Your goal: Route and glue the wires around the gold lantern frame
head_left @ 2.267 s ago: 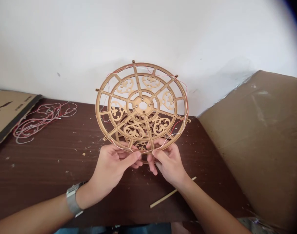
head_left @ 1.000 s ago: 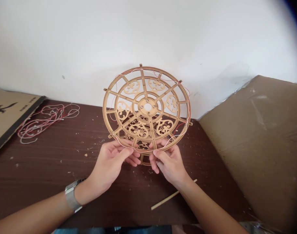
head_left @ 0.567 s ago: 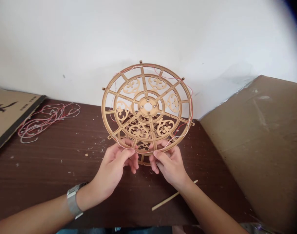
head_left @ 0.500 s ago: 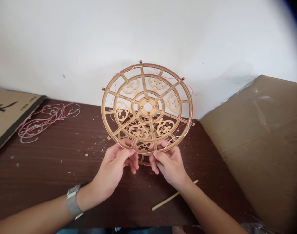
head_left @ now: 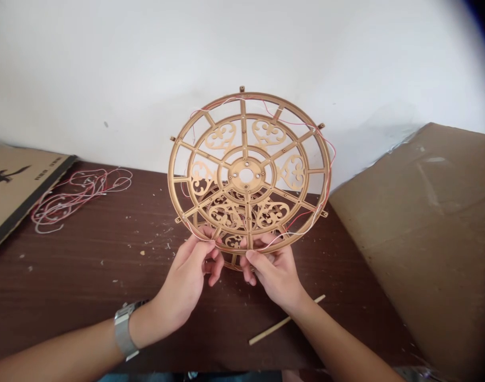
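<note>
Two bare hands are in view, and we find both clamped on the lower rim of a gold-coloured fretwork wheel frame (head_left: 236, 183). The left hand (head_left: 182, 281) pinches the rim with the thumb in front and the fingers behind, and the right hand (head_left: 276, 276) grips it in the same manner, the two grips sitting just apart at the bottom of the frame. We hold the frame up above the counter (head_left: 107, 276), tilted with its hub facing the camera and its upper edge in front of the white wall (head_left: 242, 42). A second fretwork layer (head_left: 226, 212) shows behind the spokes. Thin red and white wires (head_left: 325, 143) run along the rim. On the counter we note a loose wire bundle (head_left: 81, 191) at left and a thin wooden stick (head_left: 285, 321) just beyond the right wrist. A metal watch (head_left: 123, 331) sits on the left wrist. A cardboard sheet (head_left: 417, 239) leans at right, and a black-edged cardboard panel (head_left: 19, 180) lies at far left.
</note>
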`<action>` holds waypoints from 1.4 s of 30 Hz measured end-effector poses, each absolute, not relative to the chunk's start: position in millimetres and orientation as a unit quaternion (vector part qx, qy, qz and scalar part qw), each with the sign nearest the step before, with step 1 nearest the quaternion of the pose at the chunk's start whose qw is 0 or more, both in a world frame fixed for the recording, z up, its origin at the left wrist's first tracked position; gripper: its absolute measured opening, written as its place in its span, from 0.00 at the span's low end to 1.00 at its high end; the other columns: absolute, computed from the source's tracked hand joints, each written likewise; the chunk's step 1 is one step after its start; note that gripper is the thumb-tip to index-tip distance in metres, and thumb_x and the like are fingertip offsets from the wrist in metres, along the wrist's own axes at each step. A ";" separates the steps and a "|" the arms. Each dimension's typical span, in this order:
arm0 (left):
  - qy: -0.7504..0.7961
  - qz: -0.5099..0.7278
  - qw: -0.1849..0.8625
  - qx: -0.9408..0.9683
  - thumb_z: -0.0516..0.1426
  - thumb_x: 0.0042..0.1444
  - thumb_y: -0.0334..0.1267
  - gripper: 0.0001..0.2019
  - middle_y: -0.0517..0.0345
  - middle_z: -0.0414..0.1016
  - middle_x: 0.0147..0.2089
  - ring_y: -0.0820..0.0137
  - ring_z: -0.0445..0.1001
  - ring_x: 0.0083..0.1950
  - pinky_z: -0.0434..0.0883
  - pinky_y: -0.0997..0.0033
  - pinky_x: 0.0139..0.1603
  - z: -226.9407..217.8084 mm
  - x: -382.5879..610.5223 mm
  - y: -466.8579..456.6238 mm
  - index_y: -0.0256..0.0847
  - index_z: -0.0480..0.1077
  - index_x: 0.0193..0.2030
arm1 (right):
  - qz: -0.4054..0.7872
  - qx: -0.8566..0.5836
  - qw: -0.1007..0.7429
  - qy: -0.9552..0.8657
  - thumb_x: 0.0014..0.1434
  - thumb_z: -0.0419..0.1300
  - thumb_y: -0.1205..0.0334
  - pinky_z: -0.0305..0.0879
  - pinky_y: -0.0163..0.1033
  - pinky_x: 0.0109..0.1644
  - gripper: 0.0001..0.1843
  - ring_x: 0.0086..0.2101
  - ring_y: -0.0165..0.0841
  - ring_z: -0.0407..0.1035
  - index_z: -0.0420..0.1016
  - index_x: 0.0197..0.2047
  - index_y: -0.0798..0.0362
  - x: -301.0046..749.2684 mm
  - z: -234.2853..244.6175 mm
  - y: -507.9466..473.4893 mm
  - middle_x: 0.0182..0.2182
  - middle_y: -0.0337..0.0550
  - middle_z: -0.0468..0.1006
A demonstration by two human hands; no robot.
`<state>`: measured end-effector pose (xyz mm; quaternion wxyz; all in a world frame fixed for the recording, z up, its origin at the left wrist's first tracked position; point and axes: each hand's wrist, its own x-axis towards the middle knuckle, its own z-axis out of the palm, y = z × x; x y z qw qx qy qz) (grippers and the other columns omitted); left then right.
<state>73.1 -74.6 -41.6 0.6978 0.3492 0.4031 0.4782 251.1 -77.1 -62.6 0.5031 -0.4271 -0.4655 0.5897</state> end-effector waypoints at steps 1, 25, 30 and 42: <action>0.401 0.476 0.701 0.347 0.58 0.66 0.41 0.06 0.65 0.61 0.33 0.76 0.62 0.25 0.61 0.73 0.25 -41.2 73.0 -74.1 0.42 0.67 0.40 | 0.591 -0.426 0.504 -0.464 0.62 0.71 0.46 0.63 0.25 0.18 0.23 0.17 0.24 0.68 0.71 0.44 0.57 250.4 -63.2 -77.4 0.25 0.38 0.75; 0.399 0.474 0.682 0.389 0.55 0.71 0.41 0.06 0.66 0.64 0.31 0.77 0.63 0.25 0.61 0.75 0.26 -45.9 69.0 -69.5 0.42 0.66 0.43 | 0.649 -0.381 0.491 -0.439 0.62 0.73 0.49 0.61 0.26 0.20 0.22 0.18 0.24 0.66 0.74 0.46 0.57 253.5 -69.1 -73.9 0.24 0.35 0.74; 0.413 0.479 0.673 0.384 0.57 0.69 0.42 0.07 0.66 0.65 0.30 0.76 0.63 0.25 0.62 0.75 0.26 -41.5 68.0 -66.1 0.42 0.66 0.43 | 0.687 -0.336 0.478 -0.433 0.61 0.71 0.52 0.65 0.28 0.22 0.22 0.21 0.25 0.69 0.77 0.52 0.58 256.3 -60.5 -71.9 0.30 0.40 0.78; 0.393 0.473 0.671 0.414 0.56 0.71 0.45 0.09 0.64 0.68 0.30 0.75 0.64 0.25 0.62 0.75 0.26 -46.3 69.7 -68.6 0.43 0.66 0.43 | 0.675 -0.387 0.498 -0.384 0.55 0.67 0.58 0.61 0.26 0.19 0.16 0.17 0.24 0.66 0.72 0.43 0.57 250.9 -60.4 -70.5 0.24 0.35 0.74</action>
